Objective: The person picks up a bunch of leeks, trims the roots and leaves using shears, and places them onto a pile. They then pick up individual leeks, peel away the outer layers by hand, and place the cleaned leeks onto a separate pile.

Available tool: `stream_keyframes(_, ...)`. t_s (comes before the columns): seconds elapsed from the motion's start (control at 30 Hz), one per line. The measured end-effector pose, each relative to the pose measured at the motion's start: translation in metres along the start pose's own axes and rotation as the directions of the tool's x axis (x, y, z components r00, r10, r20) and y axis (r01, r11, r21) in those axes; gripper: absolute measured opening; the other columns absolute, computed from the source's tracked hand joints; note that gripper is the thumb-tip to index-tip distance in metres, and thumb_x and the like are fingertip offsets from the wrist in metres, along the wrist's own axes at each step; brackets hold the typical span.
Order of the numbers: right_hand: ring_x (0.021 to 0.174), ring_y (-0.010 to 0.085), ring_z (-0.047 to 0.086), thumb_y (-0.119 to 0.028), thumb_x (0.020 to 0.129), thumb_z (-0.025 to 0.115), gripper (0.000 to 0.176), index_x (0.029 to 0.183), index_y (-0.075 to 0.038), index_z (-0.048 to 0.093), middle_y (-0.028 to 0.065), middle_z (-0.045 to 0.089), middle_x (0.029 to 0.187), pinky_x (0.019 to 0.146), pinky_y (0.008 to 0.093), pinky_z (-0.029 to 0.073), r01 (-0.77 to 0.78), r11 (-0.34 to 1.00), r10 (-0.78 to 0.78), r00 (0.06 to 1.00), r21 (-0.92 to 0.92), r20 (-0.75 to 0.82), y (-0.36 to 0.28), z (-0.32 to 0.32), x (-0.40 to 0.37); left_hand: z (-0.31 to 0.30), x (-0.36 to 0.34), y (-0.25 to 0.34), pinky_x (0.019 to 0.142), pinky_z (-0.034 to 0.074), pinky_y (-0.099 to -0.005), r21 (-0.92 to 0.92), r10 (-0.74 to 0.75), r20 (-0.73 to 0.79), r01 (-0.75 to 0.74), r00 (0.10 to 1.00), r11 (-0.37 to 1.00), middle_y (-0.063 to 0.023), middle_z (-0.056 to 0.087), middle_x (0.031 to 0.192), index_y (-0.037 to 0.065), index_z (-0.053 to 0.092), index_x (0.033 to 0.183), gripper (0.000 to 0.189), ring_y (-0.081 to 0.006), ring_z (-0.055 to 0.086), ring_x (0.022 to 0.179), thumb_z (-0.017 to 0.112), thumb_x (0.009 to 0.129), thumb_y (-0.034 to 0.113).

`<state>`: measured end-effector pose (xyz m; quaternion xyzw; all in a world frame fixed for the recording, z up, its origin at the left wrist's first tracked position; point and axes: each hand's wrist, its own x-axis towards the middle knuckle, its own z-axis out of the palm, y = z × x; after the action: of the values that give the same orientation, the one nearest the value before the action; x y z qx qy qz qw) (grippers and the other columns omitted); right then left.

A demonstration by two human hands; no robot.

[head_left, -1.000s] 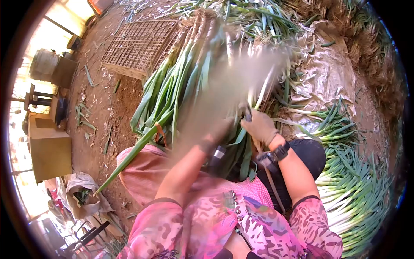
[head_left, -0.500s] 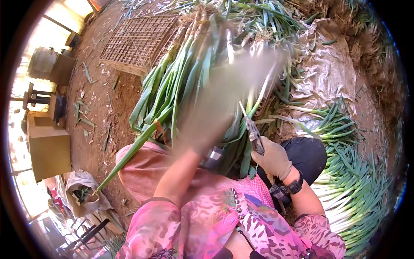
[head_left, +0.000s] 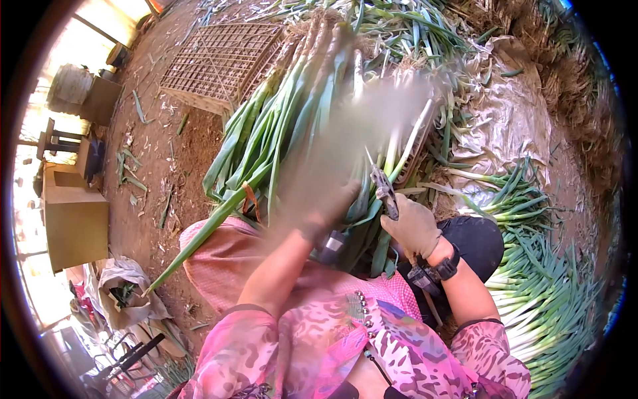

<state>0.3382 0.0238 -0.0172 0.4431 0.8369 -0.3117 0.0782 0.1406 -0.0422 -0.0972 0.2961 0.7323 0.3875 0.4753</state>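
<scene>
My right hand point(head_left: 413, 229) wears a tan glove and is closed round a dirty nozzle tool point(head_left: 384, 189), whose thin tip points up and left. A large blur covers the middle of the view. Under its lower edge is my left hand point(head_left: 332, 206), over the leeks, its fingers smeared. Long green leeks point(head_left: 266, 143), roots at the top, lie in front of my knees left of the blur. Right of the blur, a pale leek stem point(head_left: 415, 139) slants up beyond the tool tip. An orange tie point(head_left: 250, 199) hangs on the leaves.
A slatted crate point(head_left: 219, 63) stands at the upper left. Trimmed leeks point(head_left: 545, 299) are piled at the right, below a pale sheet point(head_left: 508, 126). More leeks point(head_left: 425, 30) lie at the top. A wooden box point(head_left: 76, 223) and a sack point(head_left: 129, 292) are at the left.
My right hand and the tool have shifted slightly left and up. My left forearm has barely moved, and the leeks stay much the same.
</scene>
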Motion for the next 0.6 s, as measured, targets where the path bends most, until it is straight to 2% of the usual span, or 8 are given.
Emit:
stream_keyframes(0.13,0.094,0.0430,0.067,-0.039,0.085,0.065,0.045,0.111,-0.002,0.061,0.0238,0.070,0.095,0.085,0.0506,0.052,-0.039,0.998,0.039,0.999,-0.043,-0.006,0.000,0.003,0.048,0.013,0.004,-0.013,0.080,0.054,-0.0342,0.217,0.121,-0.027,-0.113,0.992,0.970,-0.0161,0.074,0.092,-0.011,0.025,0.152,0.089,-0.0250,0.072,0.085,0.073,0.086,0.026)
stream_keyframes(0.23,0.098,0.0406,0.069,-0.039,0.084,0.064,0.046,0.109,0.000,0.065,0.0245,0.071,0.100,0.090,0.0471,0.053,-0.148,0.986,0.144,0.989,-0.080,-0.045,-0.010,-0.011,0.099,0.020,-0.001,-0.013,0.083,0.054,-0.0382,0.245,0.182,-0.049,-0.164,0.982,0.955,-0.0195,0.074,0.094,-0.009,0.022,0.153,0.091,-0.0320,0.072,0.088,0.073,0.086,0.026)
stream_keyframes(0.27,0.100,0.0392,0.070,-0.038,0.084,0.064,0.044,0.107,0.000,0.067,0.0241,0.072,0.103,0.091,0.0453,0.053,-0.209,0.976,0.205,0.976,-0.058,-0.073,-0.012,-0.015,0.111,0.020,-0.003,-0.013,0.082,0.054,-0.0374,0.238,0.186,-0.044,-0.170,0.982,0.956,-0.0188,0.074,0.093,-0.009,0.022,0.153,0.090,-0.0300,0.072,0.086,0.072,0.087,0.025)
stream_keyframes(0.33,0.100,0.0397,0.069,-0.038,0.084,0.063,0.044,0.108,0.000,0.066,0.0243,0.072,0.102,0.090,0.0458,0.054,-0.213,0.976,0.208,0.974,-0.052,-0.088,-0.011,-0.020,0.112,0.020,-0.006,-0.013,0.078,0.055,-0.0358,0.221,0.194,-0.033,-0.182,0.981,0.958,-0.0175,0.074,0.092,-0.009,0.021,0.154,0.088,-0.0260,0.072,0.083,0.071,0.089,0.022)
stream_keyframes(0.37,0.099,0.0399,0.069,-0.038,0.084,0.063,0.045,0.108,0.000,0.066,0.0244,0.072,0.102,0.090,0.0461,0.054,-0.216,0.975,0.210,0.973,-0.049,-0.096,-0.010,-0.024,0.112,0.018,-0.003,-0.016,0.076,0.055,-0.0338,0.143,0.164,-0.028,-0.159,0.986,0.977,-0.0153,0.074,0.090,-0.008,0.020,0.155,0.087,-0.0228,0.071,0.081,0.071,0.089,0.020)
stream_keyframes(0.47,0.097,0.0411,0.069,-0.038,0.084,0.064,0.045,0.109,0.000,0.064,0.0248,0.071,0.100,0.088,0.0480,0.054,-0.071,0.996,0.072,0.997,-0.056,0.010,-0.006,-0.018,0.062,0.019,0.009,-0.041,0.070,0.053,-0.0278,-0.118,0.078,0.019,-0.075,0.997,0.990,-0.0084,0.072,0.084,-0.006,0.018,0.156,0.087,-0.0138,0.066,0.075,0.070,0.090,0.014)
stream_keyframes(0.6,0.093,0.0427,0.068,-0.038,0.085,0.065,0.041,0.104,-0.002,0.058,0.0245,0.070,0.096,0.085,0.0508,0.053,-0.009,0.998,0.013,0.998,-0.064,0.057,-0.003,-0.003,-0.008,0.013,0.009,-0.042,0.065,0.048,-0.0221,-0.439,0.026,0.060,0.003,0.998,0.899,0.0003,0.062,0.079,-0.001,0.014,0.159,0.087,-0.0067,0.056,0.070,0.068,0.091,0.008)
